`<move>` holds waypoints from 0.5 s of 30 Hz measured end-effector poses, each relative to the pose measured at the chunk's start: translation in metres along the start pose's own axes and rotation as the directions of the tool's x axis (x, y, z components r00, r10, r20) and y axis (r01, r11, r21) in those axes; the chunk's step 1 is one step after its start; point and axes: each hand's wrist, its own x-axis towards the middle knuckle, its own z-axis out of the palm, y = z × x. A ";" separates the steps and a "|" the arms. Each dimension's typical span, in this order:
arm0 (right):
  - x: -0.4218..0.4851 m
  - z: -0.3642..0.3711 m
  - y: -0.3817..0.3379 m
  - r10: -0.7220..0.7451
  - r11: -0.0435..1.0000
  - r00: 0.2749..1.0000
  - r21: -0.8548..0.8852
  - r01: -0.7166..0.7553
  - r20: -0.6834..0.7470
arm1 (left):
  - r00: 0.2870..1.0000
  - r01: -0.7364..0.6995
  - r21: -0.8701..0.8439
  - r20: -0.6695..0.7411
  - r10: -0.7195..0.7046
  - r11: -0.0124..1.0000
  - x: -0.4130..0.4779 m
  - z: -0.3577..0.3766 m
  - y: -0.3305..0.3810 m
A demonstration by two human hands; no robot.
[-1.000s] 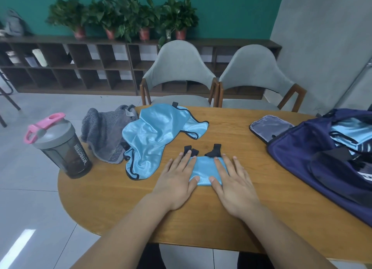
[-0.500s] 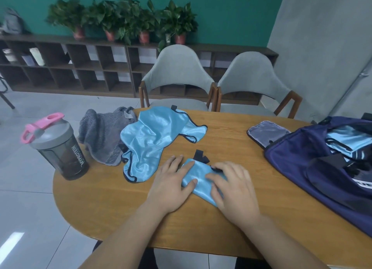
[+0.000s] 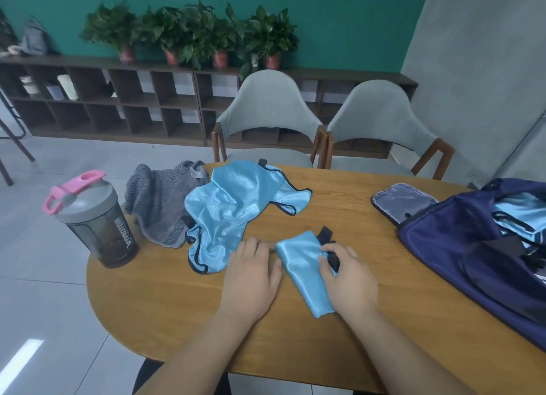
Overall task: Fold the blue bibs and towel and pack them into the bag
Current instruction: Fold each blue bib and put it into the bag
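On your desk (image 3: 339, 205), a rounded wooden top:
- One dark shaker bottle (image 3: 97, 226) with a grey lid and pink carry loop stands upright at the left edge, white lettering down its side.

Beyond the desk:
- Two grey upholstered chairs (image 3: 270, 111) (image 3: 381, 120) with wooden frames are side by side at the far edge.
- One long, dark cubby shelf (image 3: 118, 105) runs along the teal wall (image 3: 325, 16).
- A row of potted plants (image 3: 189, 34) in reddish pots sits on top of the shelf.
- One grey backpack (image 3: 35, 40) is at the shelf's left end.
- The floor (image 3: 44, 276) is pale tile.
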 end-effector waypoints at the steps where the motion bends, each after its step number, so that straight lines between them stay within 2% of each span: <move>1: -0.006 0.002 0.001 0.037 0.999 0.998 0.022 -0.035 -0.060 | 1.000 0.025 -0.045 0.009 -0.025 0.999 0.001 0.001 -0.002; 4: -0.016 0.006 0.003 0.096 0.995 0.983 0.012 -0.096 -0.153 | 0.991 0.114 -0.145 0.081 -0.103 0.983 0.004 0.003 -0.006; 7: -0.012 0.007 0.003 0.145 0.989 0.977 -0.002 -0.148 -0.159 | 0.969 0.206 -0.103 0.161 -0.188 0.973 0.010 0.003 0.009; 11: -0.006 0.007 0.003 0.188 0.982 0.969 0.023 -0.187 -0.161 | 0.889 0.322 -0.066 0.364 -0.278 0.944 0.020 0.001 0.055; 13: -0.007 0.006 0.003 0.204 0.979 0.966 0.065 -0.196 -0.158 | 0.847 0.418 -0.113 0.407 -0.342 0.901 0.026 0.002 0.074; 15: -0.008 0.003 0.003 0.210 0.975 0.965 0.109 -0.194 -0.159 | 0.780 0.575 -0.254 0.456 -0.428 0.778 0.033 0.002 0.087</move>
